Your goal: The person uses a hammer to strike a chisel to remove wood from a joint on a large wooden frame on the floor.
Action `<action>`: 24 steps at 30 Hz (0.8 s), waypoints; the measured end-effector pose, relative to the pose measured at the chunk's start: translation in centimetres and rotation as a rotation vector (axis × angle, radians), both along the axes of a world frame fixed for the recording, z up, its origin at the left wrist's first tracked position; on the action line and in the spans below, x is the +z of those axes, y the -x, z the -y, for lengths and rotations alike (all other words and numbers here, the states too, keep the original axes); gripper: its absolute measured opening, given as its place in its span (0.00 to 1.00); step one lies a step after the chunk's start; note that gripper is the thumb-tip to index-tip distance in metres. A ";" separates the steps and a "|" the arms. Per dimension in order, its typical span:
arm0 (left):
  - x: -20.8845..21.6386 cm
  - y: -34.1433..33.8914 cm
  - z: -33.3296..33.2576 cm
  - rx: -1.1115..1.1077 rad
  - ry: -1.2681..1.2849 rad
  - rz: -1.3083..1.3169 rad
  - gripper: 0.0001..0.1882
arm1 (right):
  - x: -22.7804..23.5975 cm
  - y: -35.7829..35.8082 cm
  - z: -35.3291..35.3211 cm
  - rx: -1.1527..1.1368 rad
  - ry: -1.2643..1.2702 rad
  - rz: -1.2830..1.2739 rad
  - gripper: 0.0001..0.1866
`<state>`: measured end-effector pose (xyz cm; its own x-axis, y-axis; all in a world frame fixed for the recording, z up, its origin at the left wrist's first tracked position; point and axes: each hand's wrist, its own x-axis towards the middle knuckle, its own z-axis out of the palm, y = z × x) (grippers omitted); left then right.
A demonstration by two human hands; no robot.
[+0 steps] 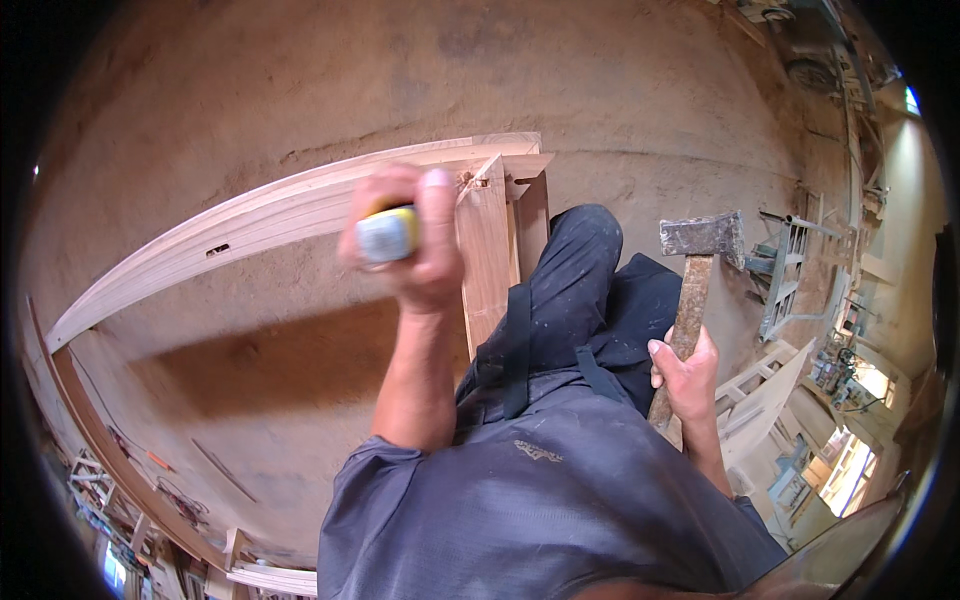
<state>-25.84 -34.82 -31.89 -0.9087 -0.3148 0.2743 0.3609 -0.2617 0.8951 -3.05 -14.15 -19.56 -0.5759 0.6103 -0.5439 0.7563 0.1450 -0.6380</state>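
Note:
My left hand [437, 245], blurred by motion, is closed around a yellow tool with a pale grey blunt end [387, 236]. The rest of that tool is hidden, so its kind does not show. It is over the long pale wooden beam [290, 208], close to the corner joint. A short wooden board [484, 255] meets the beam there, with a small slot and wood chips [467, 180] at the joint. By my right thigh, my right hand [690, 375] grips a hammer [692, 300] by its worn wooden handle, its scuffed metal head up.
My bent knee [585, 235] is beside the joint. The beam has another slot [217, 250] farther left. A long brown plank [120, 455] lies at the left. Metal frames [785, 275] and pale timber pieces [765, 390] stand to the right. The floor [640, 100] is bare brown earth.

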 end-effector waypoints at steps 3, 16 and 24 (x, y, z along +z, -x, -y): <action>1.2 -0.2 -3.8 -0.014 0.239 -0.143 0.11 | 0.4 0.4 -0.3 0.045 -0.046 0.054 0.09; 2.8 -1.4 -8.2 -0.124 0.270 -0.129 0.10 | 0.8 2.2 -0.1 0.061 -0.065 -0.016 0.09; 2.2 -1.5 -8.5 -0.147 0.303 -0.205 0.15 | 2.1 4.3 0.3 0.102 -0.148 -0.030 0.10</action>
<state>-24.38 -26.36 -29.66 -0.8548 -0.0618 0.5152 0.5184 -0.0589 0.8531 -7.34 -14.46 -17.46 -0.6532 0.6205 -0.4340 0.7140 0.3140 -0.6258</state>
